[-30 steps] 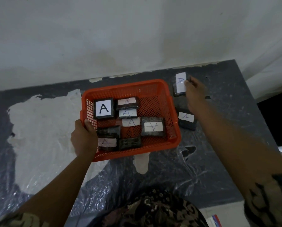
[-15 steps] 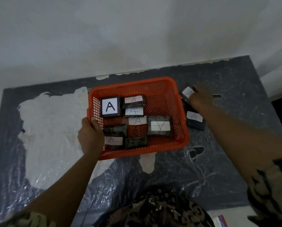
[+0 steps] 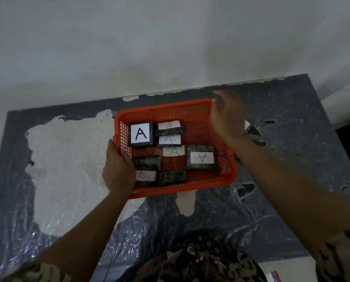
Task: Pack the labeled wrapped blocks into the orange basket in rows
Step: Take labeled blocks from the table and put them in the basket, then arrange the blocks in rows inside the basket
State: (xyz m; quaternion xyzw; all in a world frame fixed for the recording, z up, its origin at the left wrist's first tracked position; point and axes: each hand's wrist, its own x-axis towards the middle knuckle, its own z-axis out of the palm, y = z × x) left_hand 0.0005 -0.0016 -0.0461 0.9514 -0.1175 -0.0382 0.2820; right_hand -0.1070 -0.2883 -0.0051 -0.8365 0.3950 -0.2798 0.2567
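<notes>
The orange basket (image 3: 190,186) sits mid-table with several dark wrapped blocks inside. A block with a large printed "A" (image 3: 140,133) lies at its far left, and a block with an upside-down "A" label (image 3: 201,157) lies at its right. My left hand (image 3: 118,169) grips the basket's left rim. Over the far right corner, my right hand (image 3: 229,117) is closed on a dark wrapped block (image 3: 218,101), blurred and mostly hidden by the fingers. Another dark block (image 3: 253,133) peeks out on the table behind my right wrist.
The dark table (image 3: 292,159) is covered in crinkled clear plastic, with a large white worn patch (image 3: 68,159) on the left. A white wall rises right behind the table's far edge. The table's right edge lies beyond my right arm.
My right hand picked a labelled block off the table right of the basket and carried it left, to over the basket's far right corner. My left hand stays on the rim.
</notes>
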